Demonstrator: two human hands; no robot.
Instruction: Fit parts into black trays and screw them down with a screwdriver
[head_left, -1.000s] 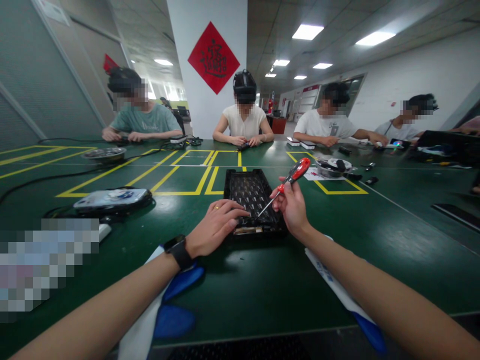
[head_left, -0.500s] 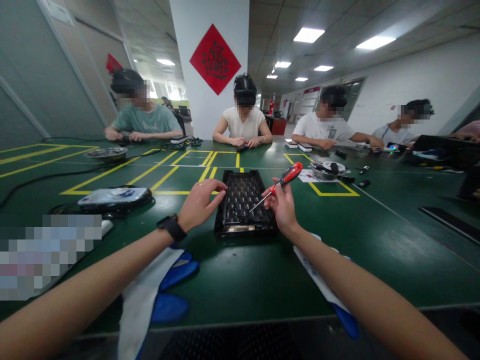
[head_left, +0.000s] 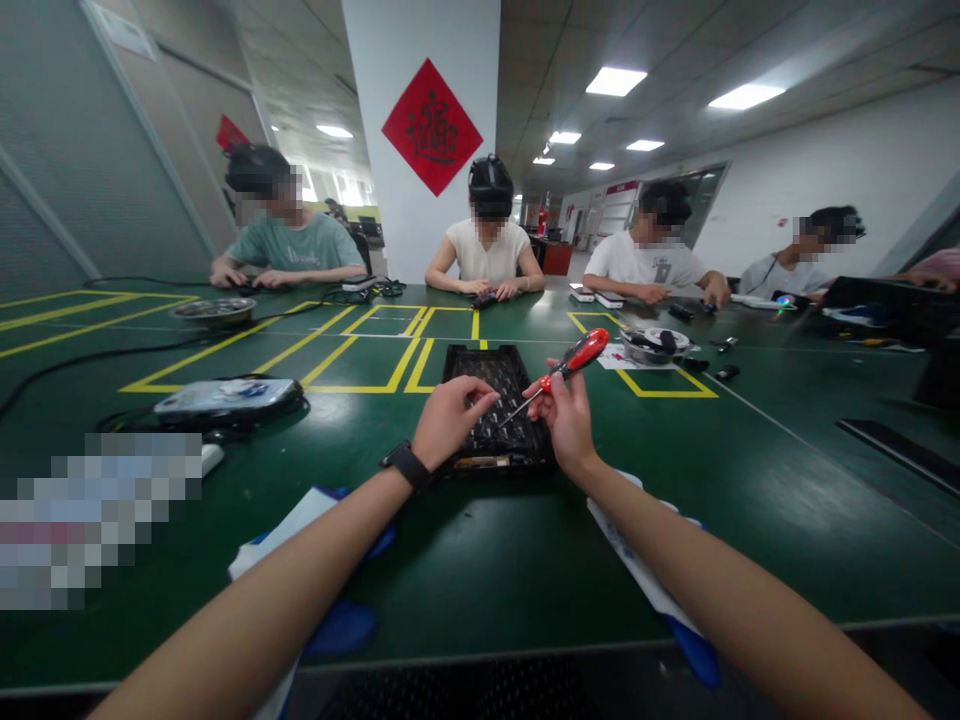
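right hand (head_left: pixel 571 428): i pinch the screwdriver (head_left: pixel 585 353)
left hand (head_left: pixel 452 418): curled over black tray (head_left: pixel 517 469); its grip i can't tell

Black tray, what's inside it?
Inside the tray, small shiny bits and a pale strip at the near end show; the left hand hides part of the left side.

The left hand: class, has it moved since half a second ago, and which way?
Yes. Judged against the fixed yellow tape, the left hand has moved rightward, its fingers now over the black tray.
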